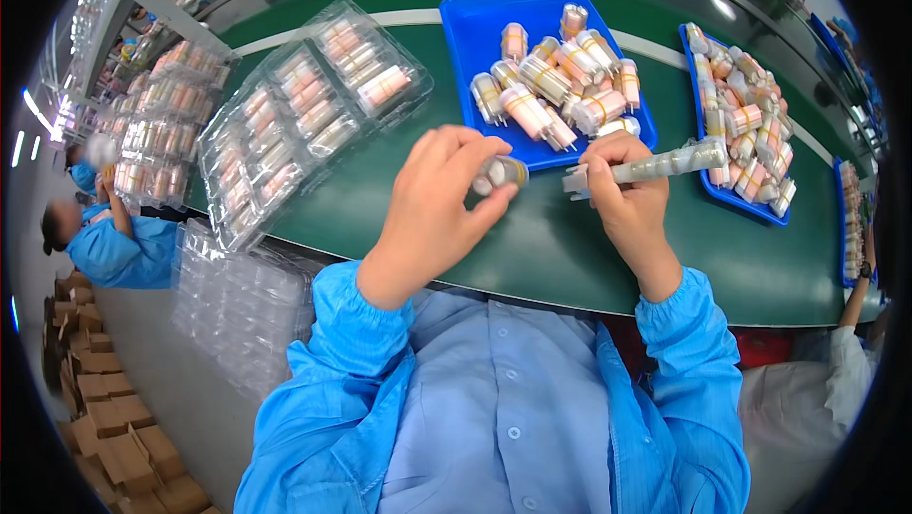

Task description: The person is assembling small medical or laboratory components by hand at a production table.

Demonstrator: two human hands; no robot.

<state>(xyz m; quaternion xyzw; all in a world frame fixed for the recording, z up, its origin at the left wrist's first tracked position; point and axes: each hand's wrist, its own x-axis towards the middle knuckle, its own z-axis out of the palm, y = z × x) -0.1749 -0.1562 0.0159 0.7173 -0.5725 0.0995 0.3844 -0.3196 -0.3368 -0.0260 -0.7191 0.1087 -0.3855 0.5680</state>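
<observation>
Just in front of a blue tray (454, 34), my left hand (432, 196) pinches a small banded bundle of whitish cylinders (501, 174) between thumb and fingers. To its right, my right hand (627, 200) is closed round a long, translucent stick-like tool (670, 162). A pale, blocky end of the tool points toward the bundle, with a gap between the two. Inside the tray lie several pink and silver-white cylinder bundles (546, 82), heaped loosely, with yellowish bands round them. My palm and fingers partly hide the held bundle.
Left on the green table (532, 257) lies a clear compartment tray (366, 148) with bundles in it. Filled trays (157, 134) are stacked beyond it. A second blue tray (746, 210) stands right. Clear trays (237, 300) and cardboard boxes (123, 457) are lower left. People (123, 248) work on both sides.
</observation>
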